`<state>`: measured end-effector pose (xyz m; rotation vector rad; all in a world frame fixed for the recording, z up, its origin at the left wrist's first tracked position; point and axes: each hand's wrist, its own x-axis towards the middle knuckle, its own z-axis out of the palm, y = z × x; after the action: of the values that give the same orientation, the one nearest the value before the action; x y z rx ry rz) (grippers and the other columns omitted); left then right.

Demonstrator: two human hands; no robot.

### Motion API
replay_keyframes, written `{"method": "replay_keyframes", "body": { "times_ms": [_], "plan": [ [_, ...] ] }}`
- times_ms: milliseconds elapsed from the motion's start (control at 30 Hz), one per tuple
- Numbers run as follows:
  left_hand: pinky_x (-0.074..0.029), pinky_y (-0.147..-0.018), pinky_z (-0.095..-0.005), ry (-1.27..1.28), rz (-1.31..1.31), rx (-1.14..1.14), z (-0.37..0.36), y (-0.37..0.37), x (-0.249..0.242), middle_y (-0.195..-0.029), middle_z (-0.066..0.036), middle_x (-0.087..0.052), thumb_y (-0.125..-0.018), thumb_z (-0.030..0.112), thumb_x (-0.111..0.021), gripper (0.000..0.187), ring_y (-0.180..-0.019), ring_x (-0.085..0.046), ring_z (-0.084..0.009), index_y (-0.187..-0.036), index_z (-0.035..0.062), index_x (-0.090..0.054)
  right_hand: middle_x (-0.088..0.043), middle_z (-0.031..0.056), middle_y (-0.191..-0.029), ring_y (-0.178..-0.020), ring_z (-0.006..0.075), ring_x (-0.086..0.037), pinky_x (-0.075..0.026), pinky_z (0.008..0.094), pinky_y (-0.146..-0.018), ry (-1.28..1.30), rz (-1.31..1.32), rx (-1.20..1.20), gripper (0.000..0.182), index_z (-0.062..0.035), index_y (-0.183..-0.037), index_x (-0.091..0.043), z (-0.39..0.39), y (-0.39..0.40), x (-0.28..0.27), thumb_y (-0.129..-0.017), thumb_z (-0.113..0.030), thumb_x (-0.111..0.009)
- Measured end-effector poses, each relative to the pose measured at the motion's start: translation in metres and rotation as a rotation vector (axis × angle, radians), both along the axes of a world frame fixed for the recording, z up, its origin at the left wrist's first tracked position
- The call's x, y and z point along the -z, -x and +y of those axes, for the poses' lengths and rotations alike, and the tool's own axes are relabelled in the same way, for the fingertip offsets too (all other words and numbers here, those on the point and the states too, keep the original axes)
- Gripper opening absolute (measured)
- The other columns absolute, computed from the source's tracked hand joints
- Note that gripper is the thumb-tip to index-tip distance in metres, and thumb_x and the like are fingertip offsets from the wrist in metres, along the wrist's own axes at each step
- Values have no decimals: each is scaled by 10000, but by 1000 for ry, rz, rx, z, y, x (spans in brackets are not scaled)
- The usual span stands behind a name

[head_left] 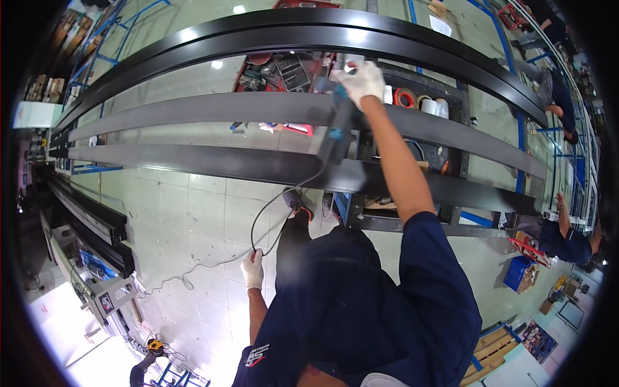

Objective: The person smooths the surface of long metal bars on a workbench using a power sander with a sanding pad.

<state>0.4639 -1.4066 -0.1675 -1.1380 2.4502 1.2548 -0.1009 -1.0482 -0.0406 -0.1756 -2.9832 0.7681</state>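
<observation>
My right hand [362, 84], in a white glove, is at the upper middle with its fingers bent at the top end of a blurred dark tool with blue parts [336, 132]. Motion blur hides how the fingers meet it. The tool lies across the grey bars [213, 106], and a black cable [261, 209] curves down from it. Lower left, my left hand [253, 269], also gloved, is closed around that cable. Long black profiles [258, 39] run across the top.
A red tray [242, 80] of tools lies beyond the bars. Tape rolls [405, 98] sit on a shelf below them. People [570, 242] stand at the right. Stacked black profiles [97, 226] are at the left, and a thin cable [187, 272] trails over the floor.
</observation>
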Motion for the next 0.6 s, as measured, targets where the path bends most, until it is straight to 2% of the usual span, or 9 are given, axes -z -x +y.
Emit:
{"method": "replay_keyframes", "body": {
  "times_ms": [100, 200, 267, 300, 333, 467, 533, 567, 600],
  "plan": [
    [-532, -718, -381, 18, -14, 61, 0, 22, -7, -774, -140, -740, -1068, 347, -761, 399, -743, -665, -158, -1130, -42, -826, -768, 153, -1376, -1305, 337, -732, -580, 460, -1113, 15, -83, 146, 782, -174, -1417, -797, 98, -13, -8, -865, -727, -814],
    [-553, -744, -377, 29, -7, 102, 11, 41, -9, -823, -155, -768, -1050, 337, -778, 385, -773, -701, -175, -1147, -33, -827, -826, 153, -1227, -1179, 313, -793, -608, 427, -1037, 71, -222, 260, 859, -127, -1472, -759, 203, -22, -15, -888, -754, -804],
    [-568, -763, -376, 21, 28, 140, 18, 50, -7, -855, -161, -787, -1042, 332, -789, 385, -793, -723, -185, -1151, -36, -827, -832, 123, -1097, -1060, 258, -806, -640, 408, -915, 121, -253, 352, 861, -101, -1480, -743, 267, -29, -14, -909, -741, -814],
    [-593, -822, -388, 15, 0, 159, 26, 57, -12, -933, -179, -821, -1017, 312, -812, 367, -846, -766, -231, -1159, -26, -834, -793, 93, -1041, -959, 207, -753, -608, 379, -808, 171, -224, 390, 815, -77, -1415, -758, 299, -31, -10, -914, -715, -838],
    [-596, -835, -383, 7, -1, 195, 34, 60, -12, -953, -174, -828, -1014, 314, -819, 367, -865, -769, -226, -1173, -16, -837, -753, 63, -985, -857, 155, -699, -576, 350, -700, 220, -195, 424, 772, -54, -1350, -773, 330, -33, -2, -919, -688, -862],
    [-601, -883, -385, -35, 1, 299, 68, 70, -12, -1022, -172, -843, -986, 310, -840, 358, -929, -784, -238, -1182, 11, -845, -733, 13, -947, -799, 126, -648, -507, 322, -632, 326, -100, 542, 692, -77, -1310, -802, 427, -40, 29, -923, -644, -888],
    [-600, -894, -394, -14, 46, 382, 85, 72, -19, -1021, -178, -841, -977, 311, -842, 363, -934, -787, -257, -1171, 4, -842, -736, 2, -936, -767, 111, -633, -492, 310, -617, 345, -20, 591, 650, -95, -1298, -816, 441, -47, 31, -919, -614, -908],
    [-596, -957, -447, -99, -81, 318, 91, 71, -24, -1145, -207, -833, -977, 296, -836, 356, -1079, -802, -357, -1169, -3, -840, -739, -1, -940, -763, 107, -629, -490, 307, -616, 352, -19, 599, 641, -98, -1294, -819, 446, -51, 35, -918, -609, -912],
    [-596, -955, -443, -108, -78, 304, 93, 68, -25, -1143, -202, -834, -976, 297, -837, 358, -1073, -801, -349, -1176, -1, -840, -743, -4, -945, -758, 104, -625, -488, 304, -615, 359, -18, 604, 632, -102, -1290, -823, 443, -54, 30, -916, -604, -916]
  ]
}}
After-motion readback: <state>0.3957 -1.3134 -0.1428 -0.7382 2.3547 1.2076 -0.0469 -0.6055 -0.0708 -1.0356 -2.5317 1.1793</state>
